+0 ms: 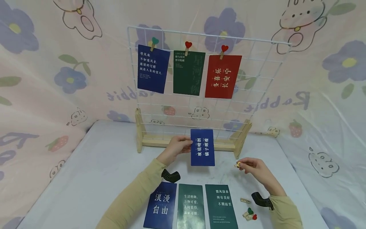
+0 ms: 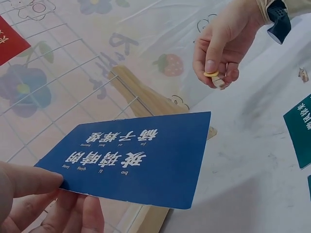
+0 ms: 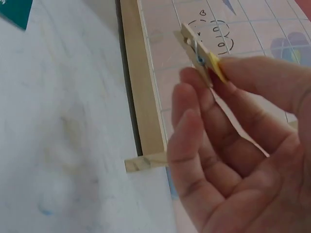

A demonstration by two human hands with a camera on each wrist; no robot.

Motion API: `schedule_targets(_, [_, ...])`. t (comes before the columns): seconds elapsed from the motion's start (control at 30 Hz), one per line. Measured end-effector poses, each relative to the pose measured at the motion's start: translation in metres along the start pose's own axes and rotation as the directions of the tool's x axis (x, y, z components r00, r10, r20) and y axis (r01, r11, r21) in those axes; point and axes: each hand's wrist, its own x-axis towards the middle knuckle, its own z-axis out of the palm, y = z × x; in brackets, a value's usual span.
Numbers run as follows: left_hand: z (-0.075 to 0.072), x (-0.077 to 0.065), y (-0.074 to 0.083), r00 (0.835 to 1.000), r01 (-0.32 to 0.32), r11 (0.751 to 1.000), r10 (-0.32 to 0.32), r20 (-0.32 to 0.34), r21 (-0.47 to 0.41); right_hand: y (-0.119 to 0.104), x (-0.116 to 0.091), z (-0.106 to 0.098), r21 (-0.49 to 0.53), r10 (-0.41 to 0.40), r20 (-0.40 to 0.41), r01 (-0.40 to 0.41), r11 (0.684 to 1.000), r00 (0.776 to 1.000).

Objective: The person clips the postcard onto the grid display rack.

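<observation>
Pale grey desk (image 1: 94,165) fills the bottom of my head view, walled in by cartoon-print fabric. Nearest me, short of the wooden base (image 1: 160,140) of the wire grid, three cards lie flat in a row: a blue card (image 1: 160,205), a dark green card (image 1: 191,206) and a teal card (image 1: 220,206), all cut off by the lower edge. To their right lie loose pegs (image 1: 249,213), too small for me to read in detail.

Closer to the base, my left hand (image 1: 177,147) pinches the left edge of the small blue card (image 1: 202,147), held upright in the air just in front of the base. The left wrist view shows what the head view cannot: thumb over the card's corner, fingers (image 2: 73,216) beneath, though most of that hand is cut off. My right hand (image 1: 253,167) hovers to the right of the base, clear of the desk, its fingers closed on a wooden peg (image 1: 238,164). Only the right wrist view makes the peg (image 3: 199,56) plain: pale wood, a yellow piece at the pinched end, its jaws together. That view is blurred.

Beyond the base, the white wire grid (image 1: 257,92) carries three pegged cards: navy (image 1: 151,69), green (image 1: 188,73) and red (image 1: 223,77).
</observation>
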Motion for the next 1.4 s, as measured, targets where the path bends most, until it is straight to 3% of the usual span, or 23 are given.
schedule_targets(0.43, [-0.014,0.002,0.011,0.998,-0.033,0.999,0.032,-0.045,-0.031,-0.011,0.007,0.003,0.035,-0.042,0.009,0.042,0.999,0.999])
schedule_targets(0.63, [-0.016,-0.001,0.020,0.997,-0.051,0.998,0.050,-0.051,-0.031,-0.015,0.013,0.003,-0.010,-0.032,-0.002,0.032,0.999,0.999])
schedule_targets(0.8, [-0.015,-0.004,0.029,0.996,-0.074,0.996,0.072,-0.050,-0.044,-0.020,0.018,0.002,-0.032,-0.080,0.002,0.080,0.996,0.997])
schedule_targets(1.03, [-0.012,-0.005,0.039,0.993,-0.111,0.994,0.111,-0.048,-0.006,-0.040,0.020,-0.008,-0.021,-0.130,0.000,0.130,0.991,0.992])
schedule_targets(1.4, [0.003,-0.005,0.064,0.980,-0.200,0.976,0.199,0.023,0.080,-0.081,0.022,-0.033,-0.089,-0.144,-0.045,0.139,0.986,0.989])
